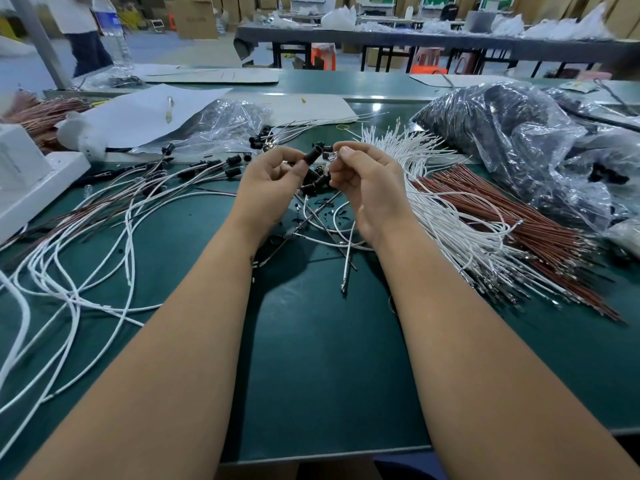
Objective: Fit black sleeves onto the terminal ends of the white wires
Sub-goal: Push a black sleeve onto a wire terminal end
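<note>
Sleeve [312,156], matte black tube, axis toward 1 o'clock, pinched by left hand [273,183]; right hand [363,183] pinches shiny terminal [331,156].

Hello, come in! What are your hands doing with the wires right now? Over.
Left hand grips a black sleeve. Right hand pinches a small clear terminal end, facing the sleeve, not yet in. Nothing between them; loose sleeves lie below.

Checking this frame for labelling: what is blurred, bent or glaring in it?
Head view: wide-angle bend curves the far table edge; the walking person at top left is motion-blurred; the plastic bags carry glare; both hands and the black sleeve are sharp.
</note>
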